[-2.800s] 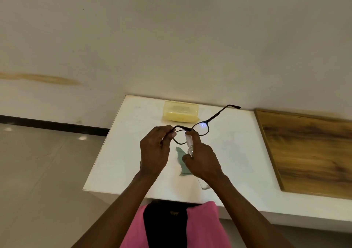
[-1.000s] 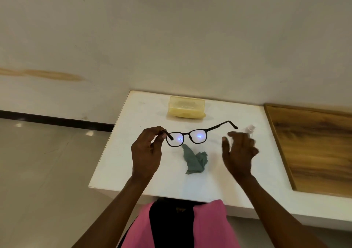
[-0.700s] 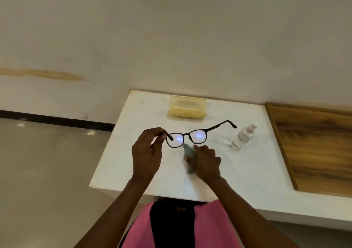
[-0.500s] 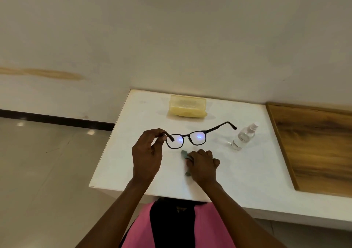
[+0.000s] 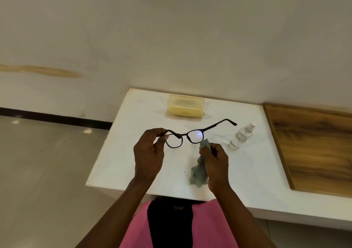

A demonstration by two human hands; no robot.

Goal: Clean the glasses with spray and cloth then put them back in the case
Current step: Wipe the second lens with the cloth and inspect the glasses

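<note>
A moment ago my right hand (image 5: 216, 164) was flat on the desk (image 5: 122, 164) gathering the cloth (image 5: 198, 173); now it has lifted it, fingers (image 5: 206, 148) closed on a bunched corner, the rest hanging in soft grey-green folds just below the right-hand lens. Before that the same hand set down the spray bottle (image 5: 240, 136), which now stands apart to the right, small, clear plastic, leaning slightly, with a white nozzle. I take that to mean spraying is done and wiping is about to begin, though the cloth does not yet touch the glass as far as I can tell. My left hand (image 5: 149, 156) has not shifted: thumb and forefinger pinch the near temple of the glasses (image 5: 187, 136), holding them in the air above the desk with both arms unfolded. The frame is thin, dark and matte, with rounded-square lenses, one catching a bluish-violet glint. The case (image 5: 185, 105) sits at the back of the desk near the wall, a pale yellow translucent box with rounded edges; I cannot tell whether it is latched. The desk is smooth white, and a wood-grain panel (image 5: 312, 148) adjoins it on the right.
</note>
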